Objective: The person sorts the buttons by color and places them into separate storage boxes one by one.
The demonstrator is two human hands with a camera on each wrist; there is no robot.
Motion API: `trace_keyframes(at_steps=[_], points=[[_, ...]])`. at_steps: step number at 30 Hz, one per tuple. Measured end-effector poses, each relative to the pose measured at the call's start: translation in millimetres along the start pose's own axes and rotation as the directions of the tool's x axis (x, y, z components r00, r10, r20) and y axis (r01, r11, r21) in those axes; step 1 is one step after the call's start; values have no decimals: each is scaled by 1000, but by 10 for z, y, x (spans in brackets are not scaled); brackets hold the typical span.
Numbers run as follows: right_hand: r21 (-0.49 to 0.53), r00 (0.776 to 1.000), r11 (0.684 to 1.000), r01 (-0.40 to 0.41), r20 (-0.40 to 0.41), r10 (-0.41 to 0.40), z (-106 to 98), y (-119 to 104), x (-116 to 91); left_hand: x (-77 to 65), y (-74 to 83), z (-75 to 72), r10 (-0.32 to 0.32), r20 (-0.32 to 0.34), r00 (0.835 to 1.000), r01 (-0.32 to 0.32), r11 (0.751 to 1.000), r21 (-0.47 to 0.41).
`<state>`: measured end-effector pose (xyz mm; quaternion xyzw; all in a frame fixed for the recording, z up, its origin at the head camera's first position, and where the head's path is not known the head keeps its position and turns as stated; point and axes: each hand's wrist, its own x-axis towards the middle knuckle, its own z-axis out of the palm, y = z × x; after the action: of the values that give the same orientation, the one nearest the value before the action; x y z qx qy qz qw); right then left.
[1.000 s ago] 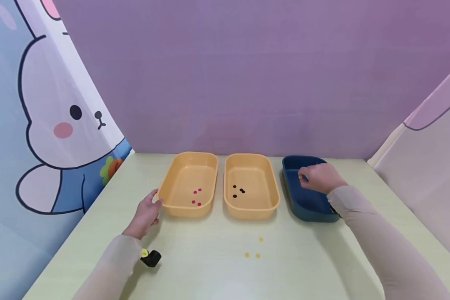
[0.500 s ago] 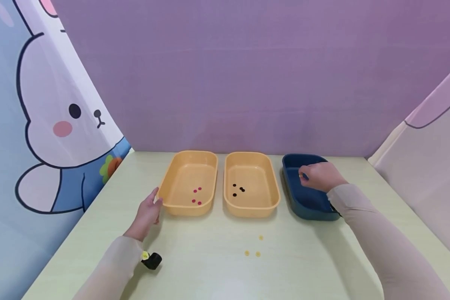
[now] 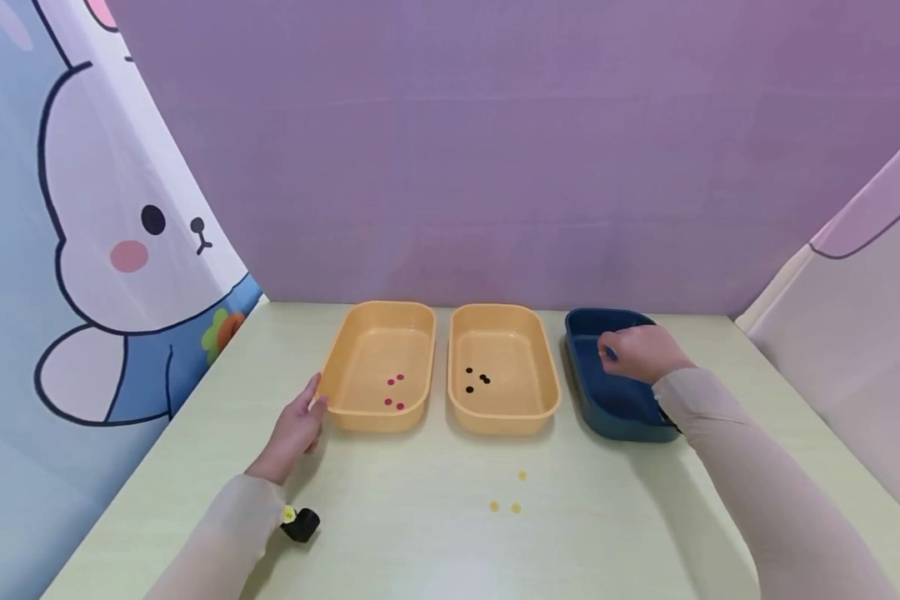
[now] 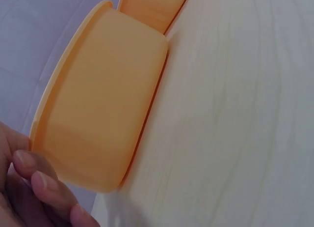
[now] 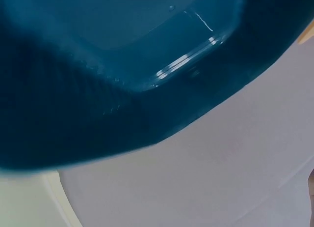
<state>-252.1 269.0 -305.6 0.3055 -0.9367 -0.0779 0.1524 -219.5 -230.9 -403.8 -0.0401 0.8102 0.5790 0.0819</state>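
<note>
My left hand (image 3: 294,435) rests at the near left corner of the left yellow-orange tray (image 3: 378,422), index finger and thumb touching its outer edge. The left wrist view has the lower fingers (image 4: 44,180) loosely bent beside that tray's wall. Several small magenta discs (image 3: 391,382) lie in it. Over the dark blue tray (image 3: 630,431) is my right hand (image 3: 645,353), thumb and index fingertips pinching a small yellow disc (image 3: 602,353), mostly hidden by the fingers. Only the blue tray's glossy inside and rim show in the right wrist view.
Between the two stands a second yellow-orange tray (image 3: 504,426) with several black discs (image 3: 469,389). In front of it three yellow discs (image 3: 516,508) lie on the pale table (image 3: 405,533). A purple cloth (image 3: 510,167) closes off the back. A black wrist device (image 3: 301,525) hangs at my left sleeve.
Both hands hold nearly the same places throughout. The yellow disc at the right fingertips shows less than it did a second ago. The trays and loose discs stay put.
</note>
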Motion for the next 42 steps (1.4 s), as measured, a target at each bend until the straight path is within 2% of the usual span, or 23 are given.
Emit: trace_keyframes(at_steps=[7,12,17,24,31,42], points=[[-13,1000,1000,-16,11,16,23,75,103,2,3,-17,31,13,999,-32,998,48],[-24,1000,999,-23,15,23,50,137,244,1,19,-41,26,-10,1000,-26,998,61],[-15,997,1000,-22,71,23,113,149,326,-1,28,-49,21,-16,1000,-20,997,69],[-19,993,999,-32,113,34,179,164,355,-21,39,-53,31,-16,999,-30,996,79],[-9,986,999,-50,156,50,275,202,362,-19,-11,-79,15,-9,1000,-14,994,107],[1,987,999,-47,156,47,471,274,327,-11,-31,-85,40,-9,999,-39,994,105]])
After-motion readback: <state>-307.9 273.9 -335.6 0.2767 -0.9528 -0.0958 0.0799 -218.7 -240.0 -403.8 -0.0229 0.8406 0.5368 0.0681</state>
